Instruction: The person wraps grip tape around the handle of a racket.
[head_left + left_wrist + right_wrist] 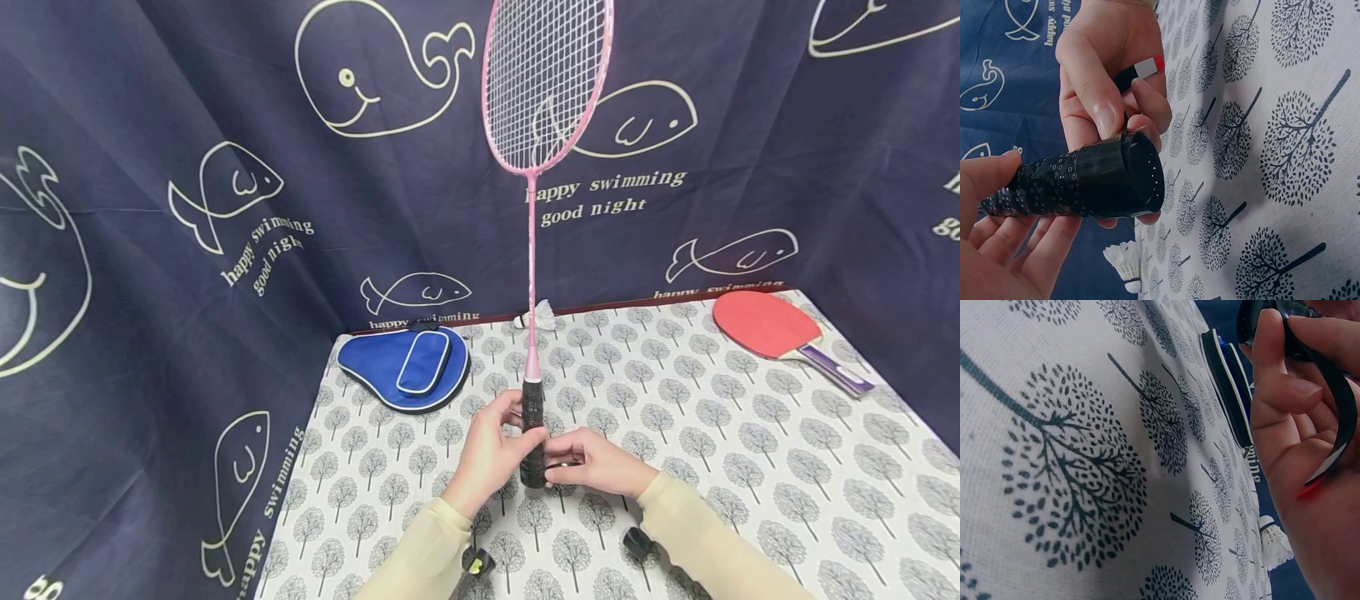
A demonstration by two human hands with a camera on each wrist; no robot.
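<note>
Badminton racket (pixel 532 250), pink with white strings, stands straight up over the table (pixel 750 467), and the top of its head is cut off by the edge of the head view. Its black grip (pixel 533 433) is partly hidden by the two hands around it. The left hand (pixel 487 454) has its fingers curled round the grip from the side. The right hand (pixel 596 462) pinches a loose black grip tape (pixel 1125 78) near the bottom end, with its thumb and fingers close together. The left wrist view shows the round bottom end of the grip (pixel 1141 181) with tiny holes in the wrap, and the tape's grey and red tip (pixel 1149 65), which the head view does not show. The right wrist view shows the tape (pixel 1335 425) running across the right palm (pixel 1310 487), but the grip is mostly cut off there. On the tree-print cloth lie a blue paddle case (pixel 405 367), a white shuttlecock (pixel 538 317) behind the shaft, and a red table tennis paddle (pixel 780 333). A dark whale-print curtain (pixel 187 208) hangs behind.
</note>
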